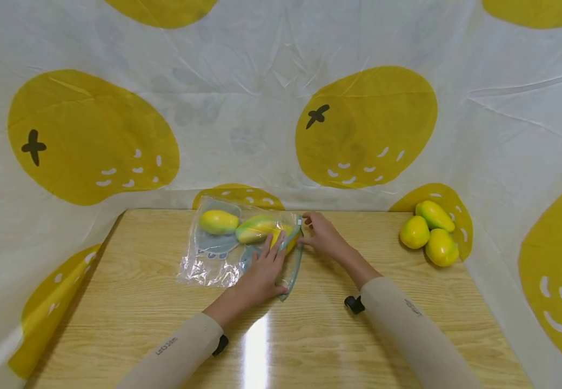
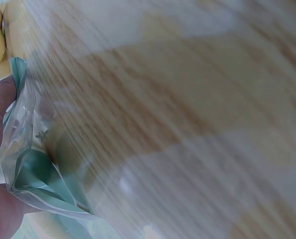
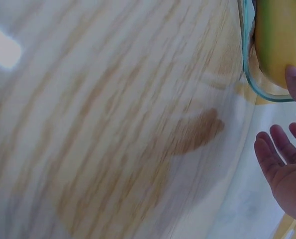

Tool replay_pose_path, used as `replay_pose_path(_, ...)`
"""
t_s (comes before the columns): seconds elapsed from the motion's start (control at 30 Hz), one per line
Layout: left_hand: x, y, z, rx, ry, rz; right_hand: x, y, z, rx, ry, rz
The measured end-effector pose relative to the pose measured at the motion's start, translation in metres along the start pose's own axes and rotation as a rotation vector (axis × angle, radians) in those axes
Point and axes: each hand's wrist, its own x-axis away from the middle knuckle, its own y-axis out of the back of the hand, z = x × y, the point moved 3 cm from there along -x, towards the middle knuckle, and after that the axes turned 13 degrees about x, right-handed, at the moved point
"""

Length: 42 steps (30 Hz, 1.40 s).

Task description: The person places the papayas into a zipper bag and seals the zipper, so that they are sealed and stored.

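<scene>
A clear zip bag (image 1: 203, 270) with a blue-grey print and a teal rim lies on the table, its mouth toward the right. Inside are a yellow mango (image 1: 219, 222), a greener mango (image 1: 254, 230) and a third mango (image 3: 279, 40) near the mouth. My left hand (image 1: 261, 276) rests on the bag with fingers stretched over the fruit and its thumb at the rim's near corner. At the far end of the mouth, my right hand (image 1: 323, 233) has its fingers apart, and its thumb touches the third mango.
Three more yellow-green mangoes (image 1: 414, 232) sit together at the table's back right. The wooden table (image 1: 359, 335) meets a white, fruit-printed cloth (image 1: 242, 135) at the back and sides.
</scene>
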Motion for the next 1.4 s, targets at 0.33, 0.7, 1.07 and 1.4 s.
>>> replay_pose_path(0.33,-0.001,0.001,0.001,0.013,0.010,-0.011,0.008,0.001,-0.004,-0.023,-0.015,-0.027)
replay_pose_path(0.7,0.000,0.001,-0.002,0.030,0.013,-0.008,0.054,0.028,-0.023,-0.079,-0.082,-0.026)
replay_pose_path(1.07,0.002,-0.002,0.003,0.000,0.035,0.004,0.096,0.063,-0.073,-0.056,-0.171,-0.143)
replay_pose_path(1.4,0.002,-0.001,0.003,0.004,0.011,-0.009,0.125,0.106,-0.139,0.085,-0.326,-0.362)
